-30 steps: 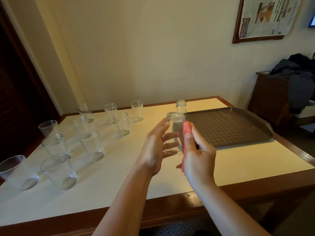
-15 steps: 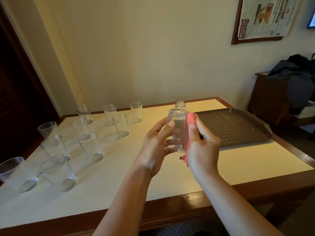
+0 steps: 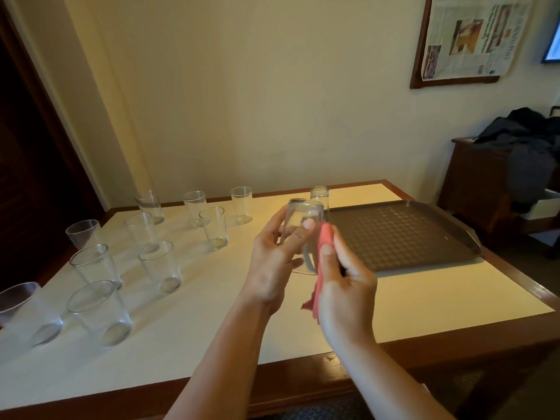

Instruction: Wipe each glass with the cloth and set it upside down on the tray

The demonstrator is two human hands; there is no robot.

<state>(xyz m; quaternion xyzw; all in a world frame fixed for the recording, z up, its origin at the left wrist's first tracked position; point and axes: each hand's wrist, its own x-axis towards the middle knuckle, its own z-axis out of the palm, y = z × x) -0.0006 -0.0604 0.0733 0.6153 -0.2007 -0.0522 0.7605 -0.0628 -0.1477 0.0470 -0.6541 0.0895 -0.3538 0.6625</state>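
Lowered slightly, glass point(image 3: 303, 225) sits in left grip point(image 3: 272, 268); right grip point(image 3: 345, 286) pinches cloth point(image 3: 324, 247) alongside.

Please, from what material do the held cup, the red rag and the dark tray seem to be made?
Held cup: clear glass, smooth; the left hand's fingers show through it.
Red rag: soft woven cloth, matte; it folds and hangs limp from the right hand.
Dark tray: probably plastic, matte, with a dotted non-slip surface; metal cannot be excluded.

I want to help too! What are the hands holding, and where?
The left hand grips a clear glass around its side. The right hand pinches a red cloth against it.
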